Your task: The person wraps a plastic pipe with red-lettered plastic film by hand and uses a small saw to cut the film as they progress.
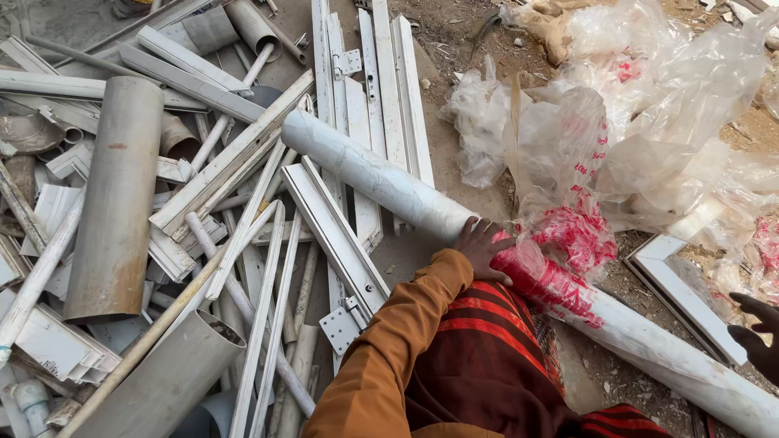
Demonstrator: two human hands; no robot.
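Note:
A long white pipe [369,174] lies slantwise across the scrap, from upper middle down to the lower right corner. Clear plastic wrap with red print [560,243] is bunched around its middle. My left hand [483,247], in an orange sleeve, grips the pipe just where the wrap begins, fingers curled over it. My right hand [755,332] shows only partly at the right edge, fingers apart and holding nothing, just right of a white frame piece [677,284] and above the pipe's lower end.
A heap of white plastic profiles [243,162], thin tubes and wide grey pipes [118,203] fills the left half. Crumpled clear plastic bags [665,105] lie at the upper right on bare dirt [454,32]. Hinged white strips [381,73] lean behind the pipe.

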